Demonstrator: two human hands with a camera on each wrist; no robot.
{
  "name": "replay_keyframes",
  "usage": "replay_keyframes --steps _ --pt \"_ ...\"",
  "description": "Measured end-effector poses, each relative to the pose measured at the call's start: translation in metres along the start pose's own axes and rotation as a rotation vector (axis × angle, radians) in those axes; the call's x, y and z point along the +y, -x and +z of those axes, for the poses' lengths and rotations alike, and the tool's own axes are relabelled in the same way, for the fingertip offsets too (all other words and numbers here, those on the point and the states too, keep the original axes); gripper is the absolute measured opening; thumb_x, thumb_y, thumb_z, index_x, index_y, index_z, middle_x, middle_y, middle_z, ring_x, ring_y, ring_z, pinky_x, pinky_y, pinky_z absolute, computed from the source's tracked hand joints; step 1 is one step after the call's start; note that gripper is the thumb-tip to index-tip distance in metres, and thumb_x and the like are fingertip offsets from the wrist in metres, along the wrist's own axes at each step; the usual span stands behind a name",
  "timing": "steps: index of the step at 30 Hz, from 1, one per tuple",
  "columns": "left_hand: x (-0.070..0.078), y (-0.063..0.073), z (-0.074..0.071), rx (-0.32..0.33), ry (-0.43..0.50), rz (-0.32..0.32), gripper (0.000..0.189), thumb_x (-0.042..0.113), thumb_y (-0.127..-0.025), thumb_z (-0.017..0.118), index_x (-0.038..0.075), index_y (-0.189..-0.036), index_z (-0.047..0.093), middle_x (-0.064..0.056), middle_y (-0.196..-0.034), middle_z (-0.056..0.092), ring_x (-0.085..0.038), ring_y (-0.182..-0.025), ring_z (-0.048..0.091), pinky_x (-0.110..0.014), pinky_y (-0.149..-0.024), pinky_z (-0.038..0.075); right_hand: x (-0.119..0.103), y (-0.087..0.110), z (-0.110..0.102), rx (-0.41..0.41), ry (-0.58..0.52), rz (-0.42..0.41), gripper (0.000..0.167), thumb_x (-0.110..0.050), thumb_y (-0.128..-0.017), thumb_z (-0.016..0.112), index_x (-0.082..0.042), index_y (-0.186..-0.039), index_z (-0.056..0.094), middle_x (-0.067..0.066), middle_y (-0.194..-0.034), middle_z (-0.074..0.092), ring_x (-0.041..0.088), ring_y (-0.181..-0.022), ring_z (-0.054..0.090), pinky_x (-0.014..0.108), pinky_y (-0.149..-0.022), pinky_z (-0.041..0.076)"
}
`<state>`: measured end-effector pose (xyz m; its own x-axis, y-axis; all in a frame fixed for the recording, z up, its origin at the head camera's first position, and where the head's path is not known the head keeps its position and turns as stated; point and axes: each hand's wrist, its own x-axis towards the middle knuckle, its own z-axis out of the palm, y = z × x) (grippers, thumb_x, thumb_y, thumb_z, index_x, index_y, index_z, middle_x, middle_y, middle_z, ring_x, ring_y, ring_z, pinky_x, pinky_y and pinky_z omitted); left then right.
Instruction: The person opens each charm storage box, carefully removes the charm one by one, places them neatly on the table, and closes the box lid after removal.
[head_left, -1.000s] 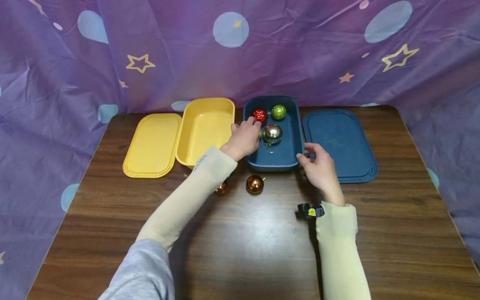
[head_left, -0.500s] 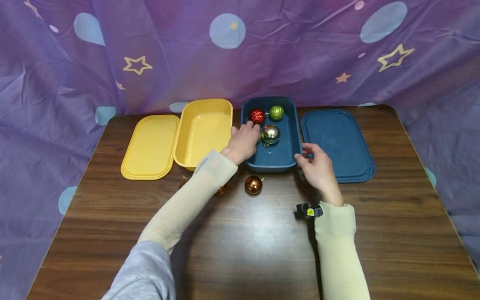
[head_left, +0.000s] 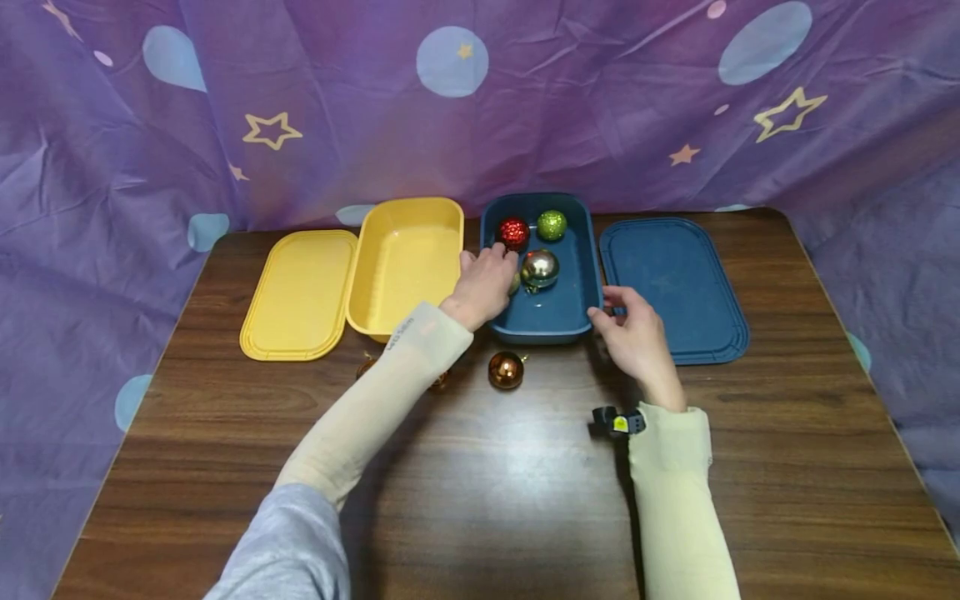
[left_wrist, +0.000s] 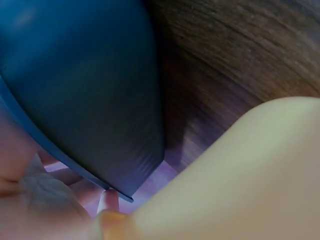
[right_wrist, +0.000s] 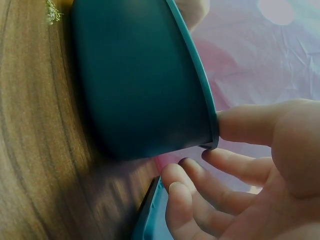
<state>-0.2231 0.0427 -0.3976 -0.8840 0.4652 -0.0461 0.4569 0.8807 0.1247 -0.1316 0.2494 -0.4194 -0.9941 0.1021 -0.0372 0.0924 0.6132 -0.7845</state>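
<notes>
My left hand (head_left: 483, 283) reaches over the left rim of a blue plastic storage box (head_left: 551, 315), its fingers down inside. In the left wrist view its thumb tip (left_wrist: 108, 200) meets the rim. My right hand (head_left: 636, 335) grips the box's right rim near the front corner; its thumb (right_wrist: 245, 123) presses the rim in the right wrist view. Inside the box lie a red glitter bauble (head_left: 513, 234), a green glitter bauble (head_left: 551, 225) and a shiny silver-gold bauble (head_left: 540, 268). A dull greenish bauble (head_left: 515, 284) shows partly beside my left fingers.
A yellow storage box (head_left: 408, 275) stands left of the blue one, its yellow lid (head_left: 300, 296) beside it. The blue lid (head_left: 671, 287) lies at right. A brown bauble (head_left: 506, 370) rests in front; two more are mostly hidden by my left forearm. A purple curtain (head_left: 360, 167) hangs behind.
My left hand has shifted slightly toward the front along the rim, and more of the greenish bauble shows. The right hand keeps its place on the box. The head view has shifted a little.
</notes>
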Motion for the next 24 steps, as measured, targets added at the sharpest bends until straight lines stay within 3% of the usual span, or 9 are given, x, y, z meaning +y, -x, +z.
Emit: replay_keyframes --steps 16,24 --pt "-0.0016 0.0036 0.0025 0.008 0.053 0.02 0.038 -0.001 -0.084 0.062 0.011 -0.12 0.054 -0.011 -0.113 0.058 -0.03 -0.106 0.056 -0.049 -0.093 0.034 -0.0007 0.0006 -0.0024 -0.004 0.006 0.012 0.047 -0.025 -0.097 0.055 -0.002 -0.137 0.048 0.024 -0.129 0.056 0.039 -0.108 0.06 0.052 -0.091 0.047" --pt "-0.0007 0.0062 -0.0022 -0.023 0.154 -0.006 0.042 -0.002 -0.078 0.065 0.009 -0.116 0.053 -0.01 -0.113 0.05 -0.025 -0.096 0.058 -0.046 -0.093 0.032 -0.0006 0.001 -0.0026 -0.005 -0.002 0.003 0.046 -0.024 -0.097 0.055 -0.002 -0.137 0.048 0.024 -0.129 0.056 0.039 -0.108 0.06 0.051 -0.09 0.048"
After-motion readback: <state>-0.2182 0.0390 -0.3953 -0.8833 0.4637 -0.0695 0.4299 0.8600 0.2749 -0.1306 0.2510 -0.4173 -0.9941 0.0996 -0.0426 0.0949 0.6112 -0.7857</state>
